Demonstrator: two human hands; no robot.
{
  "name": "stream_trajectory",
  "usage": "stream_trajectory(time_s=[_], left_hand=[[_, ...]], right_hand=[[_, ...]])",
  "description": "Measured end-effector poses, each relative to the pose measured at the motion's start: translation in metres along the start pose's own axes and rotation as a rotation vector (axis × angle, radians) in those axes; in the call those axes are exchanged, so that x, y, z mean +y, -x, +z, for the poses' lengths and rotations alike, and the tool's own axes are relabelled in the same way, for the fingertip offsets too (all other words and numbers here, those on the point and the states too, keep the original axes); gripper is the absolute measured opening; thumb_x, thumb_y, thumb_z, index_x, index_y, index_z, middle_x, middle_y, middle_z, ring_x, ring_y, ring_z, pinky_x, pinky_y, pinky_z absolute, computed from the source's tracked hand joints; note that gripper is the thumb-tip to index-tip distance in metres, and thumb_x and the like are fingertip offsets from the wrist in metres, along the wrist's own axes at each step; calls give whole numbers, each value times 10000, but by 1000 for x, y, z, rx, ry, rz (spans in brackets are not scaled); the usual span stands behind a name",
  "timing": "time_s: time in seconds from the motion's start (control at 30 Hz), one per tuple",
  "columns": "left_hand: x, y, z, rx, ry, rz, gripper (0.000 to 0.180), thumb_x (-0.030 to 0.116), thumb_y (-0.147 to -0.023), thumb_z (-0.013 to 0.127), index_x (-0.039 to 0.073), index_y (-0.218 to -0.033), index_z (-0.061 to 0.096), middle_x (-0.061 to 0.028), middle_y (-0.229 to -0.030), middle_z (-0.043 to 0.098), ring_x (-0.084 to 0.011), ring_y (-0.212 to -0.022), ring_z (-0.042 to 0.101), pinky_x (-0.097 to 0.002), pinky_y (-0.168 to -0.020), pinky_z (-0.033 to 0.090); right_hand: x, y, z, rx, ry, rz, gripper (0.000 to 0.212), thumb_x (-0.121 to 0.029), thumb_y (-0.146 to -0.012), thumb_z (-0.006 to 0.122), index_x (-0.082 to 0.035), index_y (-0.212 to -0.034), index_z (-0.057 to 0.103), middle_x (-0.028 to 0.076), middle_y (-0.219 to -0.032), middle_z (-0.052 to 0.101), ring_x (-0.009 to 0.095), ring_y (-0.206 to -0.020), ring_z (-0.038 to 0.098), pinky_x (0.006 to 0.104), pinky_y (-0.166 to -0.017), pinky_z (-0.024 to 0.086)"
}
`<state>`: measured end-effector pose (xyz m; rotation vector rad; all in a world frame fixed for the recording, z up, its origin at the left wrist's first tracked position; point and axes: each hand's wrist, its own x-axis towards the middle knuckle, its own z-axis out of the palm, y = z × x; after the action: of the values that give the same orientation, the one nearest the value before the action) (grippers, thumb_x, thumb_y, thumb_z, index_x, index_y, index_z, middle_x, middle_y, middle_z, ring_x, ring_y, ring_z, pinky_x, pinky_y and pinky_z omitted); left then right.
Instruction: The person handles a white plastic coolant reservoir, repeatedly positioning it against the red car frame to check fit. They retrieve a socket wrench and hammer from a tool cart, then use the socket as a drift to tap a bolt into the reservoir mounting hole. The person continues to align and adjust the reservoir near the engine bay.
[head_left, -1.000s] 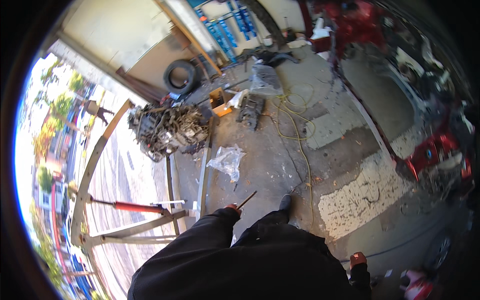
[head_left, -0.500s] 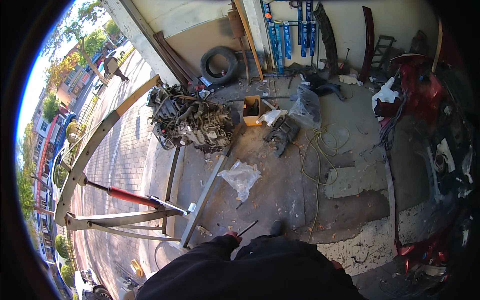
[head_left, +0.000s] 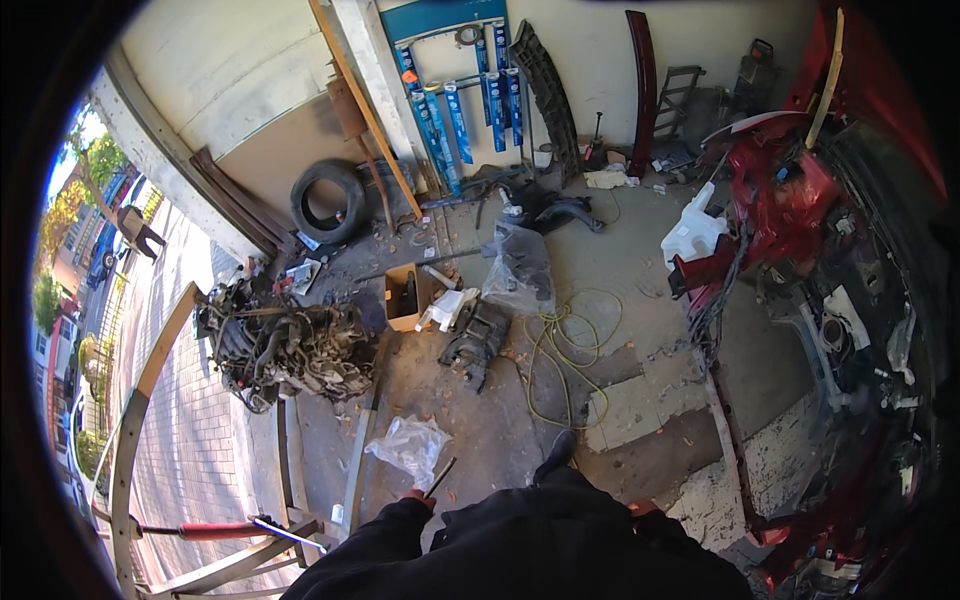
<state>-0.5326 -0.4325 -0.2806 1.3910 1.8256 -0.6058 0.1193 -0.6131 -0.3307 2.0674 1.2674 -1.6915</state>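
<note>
Left hand [head_left: 418, 497] grips thin dark rod [head_left: 440, 477], tilted, upper end pointing away and right, near crumpled clear plastic [head_left: 410, 448] on floor. Right hand [head_left: 643, 508] mostly hidden by dark clothing [head_left: 520, 545]; grip unclear. Greasy engine [head_left: 290, 348] at left, tyre [head_left: 328, 203] leaning on wall beyond, open cardboard box [head_left: 402, 323] just right of engine. Yellow cord [head_left: 550, 325] loops on floor ahead. Red car parts [head_left: 785, 200] right. Red cylinder [head_left: 212, 531] lower left.

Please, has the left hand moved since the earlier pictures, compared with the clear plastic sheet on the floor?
Yes, forward: the left hand, holding a thin dark rod, now appears closer to the clear plastic sheet.
</note>
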Motion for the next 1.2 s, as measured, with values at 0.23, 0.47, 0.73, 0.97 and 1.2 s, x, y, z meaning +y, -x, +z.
stream_trajectory(time_s=[0.23,0.47,0.73,0.97,1.2], left_hand=[[74,-48,-71,-49,-33,-68,600,560,-870,738,73,-1210,826,-238,-1198,798,-421,-1151,765,-499,-1013,606],[199,-192,-147,-91,33,136,605,553,-861,739,51,-1186,828,-251,-1160,801,-409,-1113,774,-490,-982,611],[338,-349,-373,-60,-178,128,565,521,-890,707,59,-1193,827,-262,-1181,790,-395,-1138,765,-487,-987,600],[490,-436,-576,278,-32,182,486,439,-879,692,28,-1092,841,-289,-1002,792,-468,-1019,776,-532,-950,610],[707,-480,-620,363,305,511,311,291,-811,763,71,-1030,774,-221,-882,779,-441,-895,772,-527,-829,608]], right_hand=[[-168,-49,-218,352,225,-245,414,-377,-924,698,-89,-1215,754,221,-1186,776,432,-1117,735,532,-956,589],[-350,-133,-370,362,169,-487,444,-402,-954,717,-78,-1257,729,222,-1171,774,430,-1130,731,523,-970,589],[-424,-251,-488,229,265,-416,498,-476,-965,731,-88,-1277,728,198,-1214,779,408,-1143,738,509,-976,585],[-501,-331,-630,281,300,-481,472,-433,-943,702,-68,-1241,732,223,-1189,782,438,-1116,738,535,-977,575],[-555,-454,-782,107,392,-453,452,-361,-869,764,-67,-1213,776,210,-1220,789,416,-1159,744,519,-956,600]])
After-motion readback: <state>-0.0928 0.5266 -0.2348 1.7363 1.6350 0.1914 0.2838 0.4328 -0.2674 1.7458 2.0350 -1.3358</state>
